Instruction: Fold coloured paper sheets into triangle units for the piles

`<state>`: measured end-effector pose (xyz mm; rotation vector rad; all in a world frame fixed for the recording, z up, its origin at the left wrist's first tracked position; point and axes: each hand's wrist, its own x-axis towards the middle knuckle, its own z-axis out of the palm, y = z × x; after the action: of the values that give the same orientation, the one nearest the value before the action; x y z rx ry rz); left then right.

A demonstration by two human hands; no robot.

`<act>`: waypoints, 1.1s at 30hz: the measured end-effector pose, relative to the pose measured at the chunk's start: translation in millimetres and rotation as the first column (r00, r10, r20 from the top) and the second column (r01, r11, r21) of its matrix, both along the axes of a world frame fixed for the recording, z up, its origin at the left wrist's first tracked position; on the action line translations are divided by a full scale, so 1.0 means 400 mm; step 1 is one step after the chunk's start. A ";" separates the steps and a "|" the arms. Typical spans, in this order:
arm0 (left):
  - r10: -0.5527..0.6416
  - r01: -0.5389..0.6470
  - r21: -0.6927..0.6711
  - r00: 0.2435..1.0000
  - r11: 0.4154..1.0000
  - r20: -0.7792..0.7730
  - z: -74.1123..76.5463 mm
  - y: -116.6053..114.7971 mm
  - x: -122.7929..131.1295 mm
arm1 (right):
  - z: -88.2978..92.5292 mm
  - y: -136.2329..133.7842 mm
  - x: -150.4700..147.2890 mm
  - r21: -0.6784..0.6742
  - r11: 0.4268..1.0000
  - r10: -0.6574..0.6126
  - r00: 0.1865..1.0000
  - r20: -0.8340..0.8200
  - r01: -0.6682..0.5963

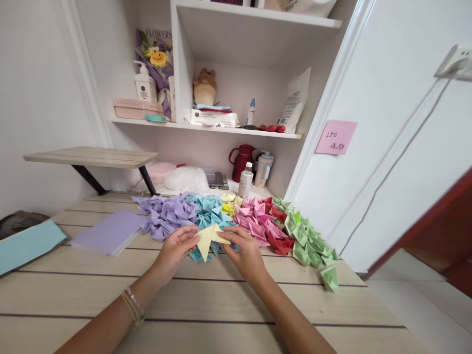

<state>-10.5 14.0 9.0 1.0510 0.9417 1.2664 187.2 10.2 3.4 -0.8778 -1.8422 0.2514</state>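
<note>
A pale yellow piece of folded origami paper (207,241) is held up between both hands, a pointed flap hanging down. My left hand (179,248) pinches its left corner, and my right hand (243,246) grips the right side with thumb and fingers. Just behind lie heaps of folded paper pieces on the table: purple (165,212), light blue (212,209), yellow (229,202), pink (254,219), red (280,244) and green (308,241). The hands hide part of the blue and pink heaps.
Purple paper sheets (106,231) lie on the wooden table (206,300) at left, with light blue paper (29,246) at its edge. A small raised shelf (92,156) stands behind. A bottle (245,181) and red jug (242,162) stand beyond the heaps.
</note>
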 end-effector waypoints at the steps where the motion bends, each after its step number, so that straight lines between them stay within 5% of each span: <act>1: 0.002 -0.001 -0.021 1.000 1.000 0.022 0.000 0.000 -0.002 | -0.002 0.001 0.000 0.010 1.000 0.006 1.000 0.009 -0.006; 17: -0.015 0.016 0.013 0.998 1.000 -0.060 -0.015 0.002 0.005 | -0.009 -0.006 -0.007 0.041 0.999 0.012 0.999 0.046 -0.014; 24: 0.245 -0.088 0.363 0.877 0.927 -0.414 -0.002 0.002 -0.013 | -0.003 -0.013 -0.005 0.090 0.995 0.029 0.990 0.141 -0.042; 30: 0.020 0.009 0.150 0.982 0.989 -0.188 -0.011 0.006 0.000 | -0.005 -0.024 -0.024 0.095 0.993 0.062 0.994 0.086 -0.070; 33: 0.016 0.005 0.151 0.990 0.989 -0.142 -0.019 0.010 0.005 | -0.003 -0.031 -0.035 0.038 0.998 0.047 0.998 0.037 -0.048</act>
<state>-8.6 17.9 1.3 1.2721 0.9684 1.2959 173.2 -2.0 2.3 -0.8176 -1.8972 0.2305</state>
